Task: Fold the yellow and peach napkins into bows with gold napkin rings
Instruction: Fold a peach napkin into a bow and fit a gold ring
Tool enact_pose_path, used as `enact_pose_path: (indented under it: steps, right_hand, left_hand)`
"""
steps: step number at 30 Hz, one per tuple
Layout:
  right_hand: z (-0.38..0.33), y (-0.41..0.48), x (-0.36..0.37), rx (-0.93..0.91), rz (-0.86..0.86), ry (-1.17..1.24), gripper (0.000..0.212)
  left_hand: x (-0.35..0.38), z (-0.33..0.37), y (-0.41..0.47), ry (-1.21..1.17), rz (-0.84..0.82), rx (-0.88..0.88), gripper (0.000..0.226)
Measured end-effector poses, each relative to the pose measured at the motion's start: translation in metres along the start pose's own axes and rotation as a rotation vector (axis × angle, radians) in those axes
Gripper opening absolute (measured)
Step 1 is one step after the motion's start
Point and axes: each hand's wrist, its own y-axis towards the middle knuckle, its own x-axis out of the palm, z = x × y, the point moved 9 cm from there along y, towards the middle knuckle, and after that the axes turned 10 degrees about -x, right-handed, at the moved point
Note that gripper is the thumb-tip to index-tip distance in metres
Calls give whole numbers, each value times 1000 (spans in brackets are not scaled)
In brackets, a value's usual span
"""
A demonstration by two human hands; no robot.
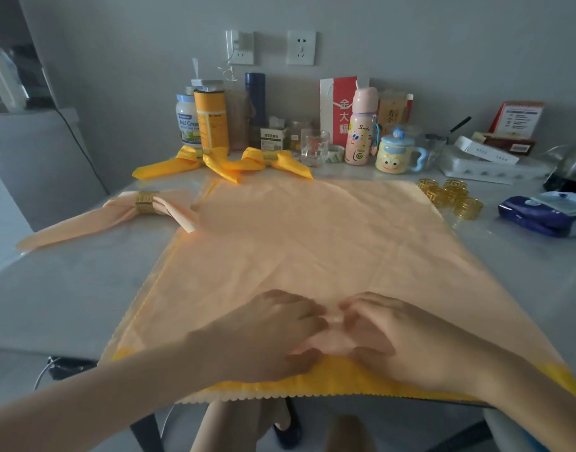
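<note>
I press my left hand (273, 334) and right hand (389, 334), fingers bent and tips meeting, on the peach napkin (312, 239), probably to start folding; I cannot tell if they pinch.

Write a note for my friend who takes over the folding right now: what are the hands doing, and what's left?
Left hand and right hand: both on the open peach napkin near its front edge, fingers curled, seemingly pinching the cloth where they meet.
Under it lies an open yellow napkin, showing at the front and left edges.
Done: one peach bow on the left and two yellow bows at the back, with gold rings on.
Spare gold rings sit on the right of the table.
Left: fold both open napkins into bows and ring them.
</note>
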Motion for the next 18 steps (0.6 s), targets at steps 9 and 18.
enact_pose_path:
  steps: [9,18]
  right_hand:
    - [18,-15,-14,91,-65,-185,32]
    - [74,-47,-70,361,-85,-207,25]
  left_hand:
    - [-16,1,24,83,52,-176,13]
    - [-24,-21,26,-131,8,-336,41]
